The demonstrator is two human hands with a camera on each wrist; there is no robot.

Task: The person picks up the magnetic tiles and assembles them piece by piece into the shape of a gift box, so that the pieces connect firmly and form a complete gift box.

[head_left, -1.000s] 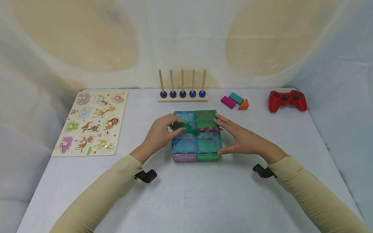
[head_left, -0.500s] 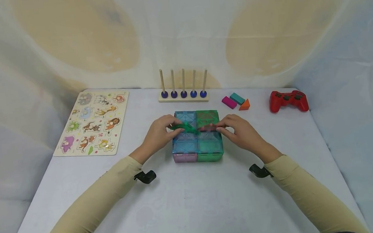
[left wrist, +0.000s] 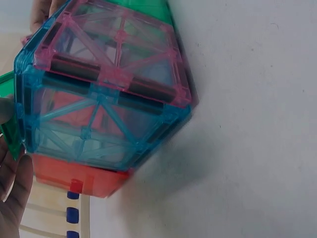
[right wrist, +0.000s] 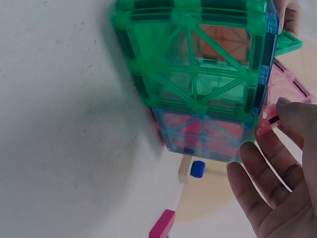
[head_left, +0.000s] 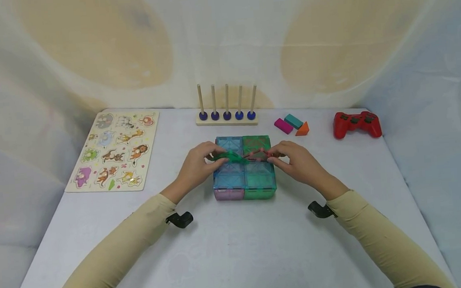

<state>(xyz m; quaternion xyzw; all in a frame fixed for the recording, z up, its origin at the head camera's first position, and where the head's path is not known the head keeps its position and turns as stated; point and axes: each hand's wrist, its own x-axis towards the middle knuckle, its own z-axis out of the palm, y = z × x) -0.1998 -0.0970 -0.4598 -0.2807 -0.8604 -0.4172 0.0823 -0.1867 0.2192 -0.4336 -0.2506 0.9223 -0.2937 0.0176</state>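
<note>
Here, a person works with both hands on a translucent magnetic-tile box [head_left: 243, 172], a block of square plastic panels in blue, green and pink, which sits at the middle of the white bench [head_left: 238, 250].

The left hand [head_left: 196, 166] rests against the box's left top edge. Its fingers pinch a green triangular tile [head_left: 231, 157] and hold it tilted over the box's top, seemingly so that its tip meets the other piece.

The right hand [head_left: 300, 162] mirrors it at the box's right top edge. Thumb and fingertips are clamped on a pink triangular tile [head_left: 257, 154], raised at a slant toward the green one. The two tips look to meet above the box's centre like a small roof.

Both forearms, in tan sleeves, reach in from the near edge, wrists low, angled inward toward the box.

Behind the box stands a wooden peg rack [head_left: 227, 115]. Left of the box lies an animal puzzle board [head_left: 114, 150].
</note>
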